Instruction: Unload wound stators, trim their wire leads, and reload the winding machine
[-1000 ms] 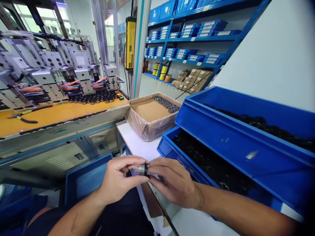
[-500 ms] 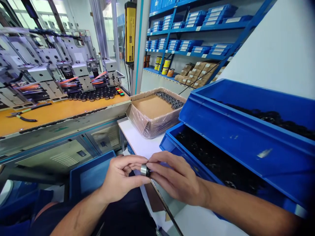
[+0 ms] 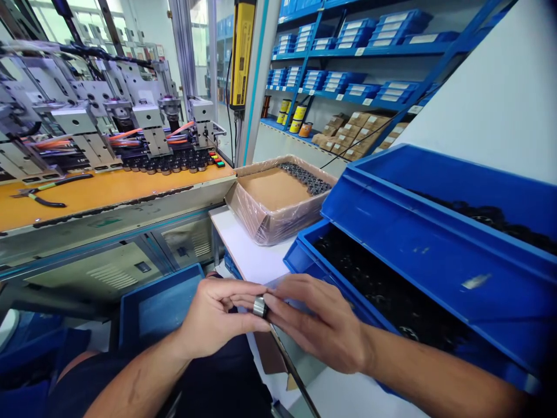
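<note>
A small cylindrical part with a silver metal ring and a black end (image 3: 260, 306) is held between my two hands, just beyond the table's near edge. My left hand (image 3: 215, 318) has closed its fingers and thumb around it from the left. From the other side, the fingertips of my right hand (image 3: 324, 325) press against its black end. The far side of the part is hidden by the right fingers. Near my right hand lies a blue bin (image 3: 300, 247) with many black parts inside.
A second blue bin (image 3: 391, 226) with black parts is tilted above the first. A plastic-lined carton (image 3: 278, 223) holds small dark parts. Pliers (image 3: 47, 203) and several dark round parts lie on the orange machine bench (image 3: 113, 188). A blue tray (image 3: 161, 307) sits lower left.
The view has swung slightly left, so the surroundings appear farther right. Both hands still grip the part, which sits a little further right and has tilted slightly.
</note>
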Available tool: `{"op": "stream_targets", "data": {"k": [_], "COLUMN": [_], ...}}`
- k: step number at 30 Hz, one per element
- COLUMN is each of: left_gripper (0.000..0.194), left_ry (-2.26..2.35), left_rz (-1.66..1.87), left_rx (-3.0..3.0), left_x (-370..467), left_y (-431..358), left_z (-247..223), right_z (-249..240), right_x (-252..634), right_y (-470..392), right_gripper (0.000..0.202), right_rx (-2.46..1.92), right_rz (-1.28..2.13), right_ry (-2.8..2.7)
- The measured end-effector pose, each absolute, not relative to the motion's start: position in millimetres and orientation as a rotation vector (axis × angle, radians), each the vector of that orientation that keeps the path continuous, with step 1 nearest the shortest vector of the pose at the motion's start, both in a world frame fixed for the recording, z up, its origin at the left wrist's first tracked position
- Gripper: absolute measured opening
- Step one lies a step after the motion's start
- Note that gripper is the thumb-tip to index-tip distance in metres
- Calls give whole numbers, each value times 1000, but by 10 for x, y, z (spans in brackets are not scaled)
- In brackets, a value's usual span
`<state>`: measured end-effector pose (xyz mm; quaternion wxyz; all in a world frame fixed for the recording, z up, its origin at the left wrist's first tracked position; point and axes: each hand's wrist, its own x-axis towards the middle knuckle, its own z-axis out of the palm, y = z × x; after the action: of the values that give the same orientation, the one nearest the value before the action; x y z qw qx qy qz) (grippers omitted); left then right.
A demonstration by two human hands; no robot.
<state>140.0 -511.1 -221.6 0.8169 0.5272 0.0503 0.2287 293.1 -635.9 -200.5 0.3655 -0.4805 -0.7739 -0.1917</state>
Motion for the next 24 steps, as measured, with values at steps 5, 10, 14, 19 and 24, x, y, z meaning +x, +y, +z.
{"op": "stream_targets", "data": {"k": [5,10,14,19,24], "left_gripper": [43,51,31,20,20], "left_ry": [137,136,-36,-104,22], "left_rz": [622,878,1087,1211,1162], "left_rx": [1055,1353,1803,1944,1883], "left_x": [1440,1427,1390,1406,1329], "left_y": [-5264,-5199,-5028,-5011,-4972], "left_z": [-2326,-2331,-2232,-2244,-2271], "right_z": [-2005,-2039,-1996,-1977,-1780], "right_x": [2936,2883,2816,2783,3272], "right_y": [-6344,-6368,-6413,-6356,-6445], "right_gripper": [20,31,28,29,29], "right_rx": [-1185,-1211,-1258,-1286,-1456], "right_rz": [-647,-427,-260,-190,-567], "right_ry": [-2034,-1916,-1840,-1867,-2080]}}
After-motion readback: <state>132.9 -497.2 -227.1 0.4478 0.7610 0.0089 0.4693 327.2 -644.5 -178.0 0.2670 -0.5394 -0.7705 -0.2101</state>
